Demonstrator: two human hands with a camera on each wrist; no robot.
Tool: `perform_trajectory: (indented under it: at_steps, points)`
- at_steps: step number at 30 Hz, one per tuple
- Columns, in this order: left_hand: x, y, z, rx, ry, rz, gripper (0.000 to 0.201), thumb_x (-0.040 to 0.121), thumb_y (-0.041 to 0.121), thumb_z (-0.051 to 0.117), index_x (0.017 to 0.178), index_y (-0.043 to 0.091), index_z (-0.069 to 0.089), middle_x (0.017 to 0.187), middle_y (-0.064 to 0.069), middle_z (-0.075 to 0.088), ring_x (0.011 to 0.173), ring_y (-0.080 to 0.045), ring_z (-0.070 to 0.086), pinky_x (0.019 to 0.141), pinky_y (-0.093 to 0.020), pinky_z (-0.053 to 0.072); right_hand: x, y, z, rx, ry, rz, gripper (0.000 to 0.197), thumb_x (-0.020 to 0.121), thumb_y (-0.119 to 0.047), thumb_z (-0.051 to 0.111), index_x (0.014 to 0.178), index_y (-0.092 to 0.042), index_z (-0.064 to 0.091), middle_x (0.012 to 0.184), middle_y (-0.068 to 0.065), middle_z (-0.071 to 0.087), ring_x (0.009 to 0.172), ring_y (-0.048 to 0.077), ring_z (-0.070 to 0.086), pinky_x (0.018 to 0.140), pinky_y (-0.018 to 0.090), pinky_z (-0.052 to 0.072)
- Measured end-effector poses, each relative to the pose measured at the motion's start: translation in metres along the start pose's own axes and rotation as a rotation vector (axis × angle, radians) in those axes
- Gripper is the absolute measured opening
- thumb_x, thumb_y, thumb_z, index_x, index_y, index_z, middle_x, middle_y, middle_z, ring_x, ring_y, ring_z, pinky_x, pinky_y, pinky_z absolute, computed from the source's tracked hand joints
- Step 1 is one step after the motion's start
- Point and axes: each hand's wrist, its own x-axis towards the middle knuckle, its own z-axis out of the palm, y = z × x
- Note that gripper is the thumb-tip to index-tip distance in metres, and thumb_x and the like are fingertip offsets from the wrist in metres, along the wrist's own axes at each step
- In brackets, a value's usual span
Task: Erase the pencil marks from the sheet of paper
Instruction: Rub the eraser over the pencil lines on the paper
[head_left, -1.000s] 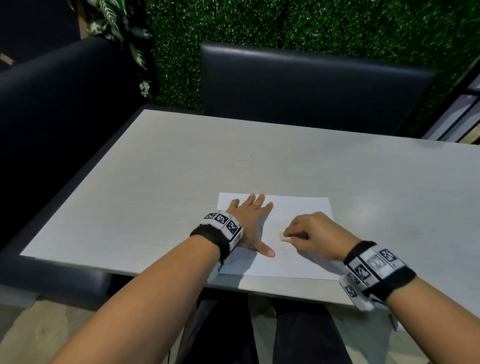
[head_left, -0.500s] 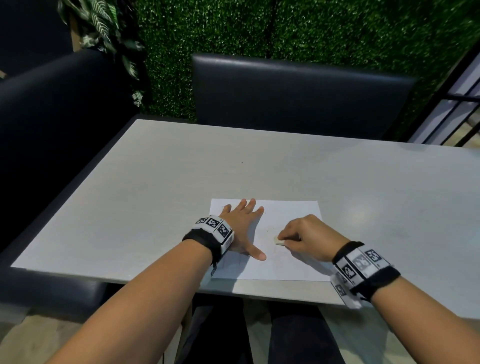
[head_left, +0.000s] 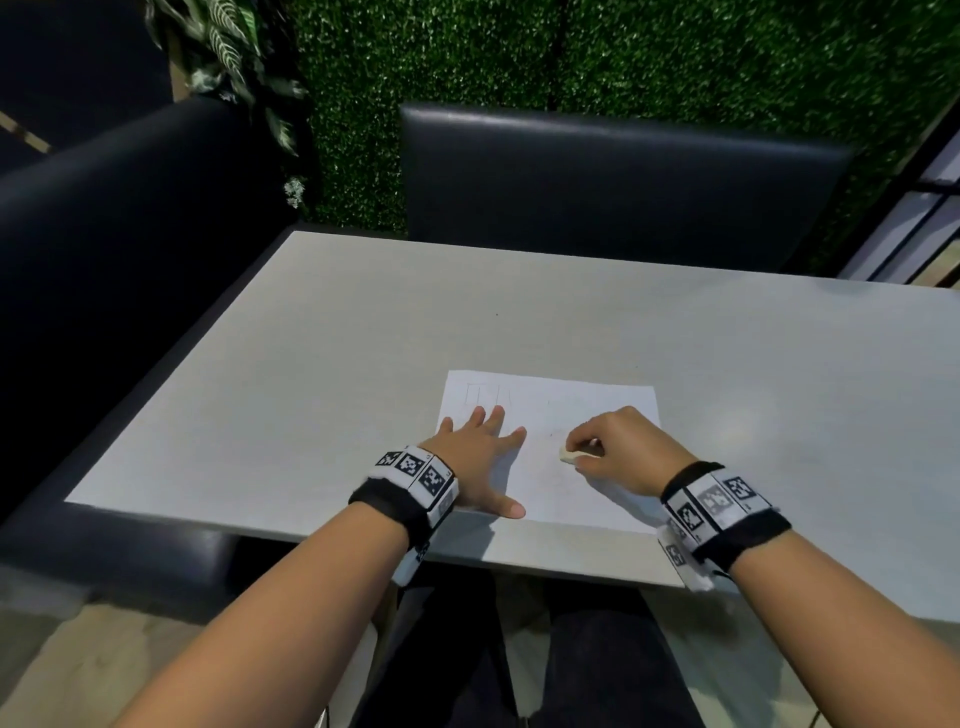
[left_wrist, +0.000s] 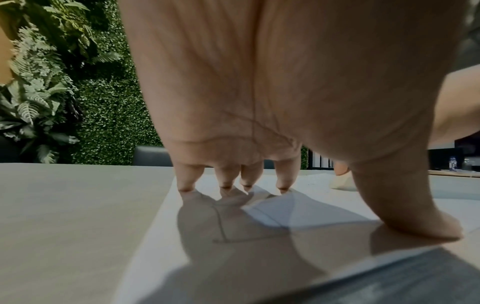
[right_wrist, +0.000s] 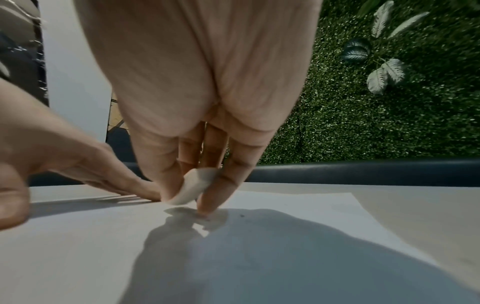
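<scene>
A white sheet of paper (head_left: 576, 410) lies near the table's front edge, with faint pencil lines (head_left: 483, 393) at its far left and another line (left_wrist: 221, 226) under my left palm. My left hand (head_left: 480, 457) presses flat on the sheet's left part, fingers spread, thumb out toward me. My right hand (head_left: 618, 449) pinches a small white eraser (head_left: 569, 453) between thumb and fingers. In the right wrist view the eraser (right_wrist: 193, 188) hangs just above the sheet (right_wrist: 259, 236), with its shadow underneath.
The grey table (head_left: 363, 364) stretches far and to the right. A dark chair back (head_left: 613, 182) stands across the table and a dark bench (head_left: 114, 208) runs along the left. A green hedge wall (head_left: 623, 52) is behind.
The head view has tilted and shifted. My left hand has slid a little toward me, uncovering pencil lines at the sheet's far left. The right hand still holds the eraser mid-sheet.
</scene>
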Motion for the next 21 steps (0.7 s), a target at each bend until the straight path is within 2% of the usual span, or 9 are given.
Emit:
perform_trajectory:
  at_steps: [3,5,8,10,13,16,18,19,21]
  points:
    - [0.008,0.002,0.003,-0.004,0.008,-0.013,0.115,0.083,0.077,0.062,0.164,0.030,-0.006,0.171,-0.009,-0.018,0.157,-0.034,-0.014,0.123,-0.063,0.000,0.003,-0.016,0.007,0.059,0.025,-0.085,0.018,0.095,-0.037,0.066,0.106,-0.027,0.077,0.097,-0.013,0.074,0.085,0.002,0.064,0.079,0.020,0.051]
    - [0.010,0.002,0.004,-0.028,0.001,-0.021,0.117,0.082,0.076,0.064,0.164,0.032,-0.007,0.171,-0.008,-0.019,0.157,-0.033,-0.016,0.124,-0.062,-0.001,0.007,-0.025,0.014,0.019,0.015,-0.126,0.019,0.096,-0.035,0.064,0.107,-0.027,0.077,0.100,-0.011,0.076,0.088,0.007,0.067,0.083,0.027,0.054]
    - [0.009,0.001,0.002,-0.049,-0.001,-0.023,0.117,0.083,0.073,0.066,0.164,0.033,-0.008,0.171,-0.007,-0.019,0.157,-0.033,-0.017,0.124,-0.062,-0.002,0.013,-0.030,0.024,-0.039,0.018,-0.136,0.018,0.095,-0.027,0.059,0.099,-0.027,0.077,0.091,-0.007,0.074,0.082,0.012,0.066,0.078,0.036,0.057]
    - [0.008,0.001,0.001,-0.052,-0.001,-0.027,0.117,0.083,0.073,0.066,0.164,0.033,-0.008,0.170,-0.006,-0.019,0.157,-0.032,-0.016,0.125,-0.061,-0.002,0.013,-0.031,0.026,-0.070,0.018,-0.131,0.018,0.093,-0.028,0.058,0.095,-0.025,0.076,0.087,-0.006,0.074,0.080,0.013,0.066,0.076,0.038,0.058]
    - [0.009,0.002,0.002,-0.073,-0.002,-0.036,0.118,0.081,0.073,0.068,0.164,0.034,-0.007,0.170,-0.005,-0.020,0.157,-0.030,-0.017,0.125,-0.061,-0.002,0.002,-0.030,0.022,-0.079,-0.023,-0.163,0.020,0.093,-0.029,0.061,0.097,-0.024,0.079,0.093,-0.007,0.076,0.083,0.009,0.066,0.080,0.032,0.057]
    - [0.011,0.002,0.004,-0.062,-0.001,-0.033,0.119,0.081,0.074,0.068,0.164,0.033,-0.006,0.170,-0.006,-0.020,0.157,-0.030,-0.017,0.124,-0.063,-0.002,-0.016,-0.029,0.016,-0.090,-0.143,-0.234,0.020,0.093,-0.030,0.066,0.107,-0.024,0.079,0.103,-0.010,0.075,0.084,-0.001,0.057,0.082,0.018,0.048]
    - [0.012,0.001,0.004,-0.069,0.009,-0.032,0.119,0.080,0.074,0.069,0.164,0.034,-0.006,0.170,-0.005,-0.020,0.157,-0.030,-0.017,0.124,-0.062,-0.003,-0.015,-0.028,0.013,-0.085,-0.166,-0.241,0.021,0.093,-0.030,0.068,0.110,-0.024,0.078,0.105,-0.012,0.075,0.084,-0.004,0.055,0.080,0.010,0.041]
    - [0.012,0.000,0.004,-0.077,0.011,-0.034,0.119,0.080,0.073,0.070,0.164,0.034,-0.005,0.171,-0.005,-0.019,0.157,-0.030,-0.017,0.124,-0.062,-0.003,-0.008,-0.026,0.012,-0.081,-0.133,-0.234,0.021,0.093,-0.030,0.067,0.109,-0.024,0.078,0.104,-0.012,0.075,0.085,-0.003,0.057,0.080,0.011,0.042]
    - [0.013,0.000,0.005,-0.081,0.011,-0.043,0.119,0.079,0.073,0.070,0.164,0.035,-0.005,0.171,-0.004,-0.019,0.157,-0.029,-0.017,0.124,-0.062,-0.003,0.009,-0.024,0.009,-0.065,-0.041,-0.195,0.018,0.093,-0.030,0.067,0.105,-0.025,0.079,0.101,-0.010,0.077,0.086,0.004,0.066,0.083,0.022,0.052]
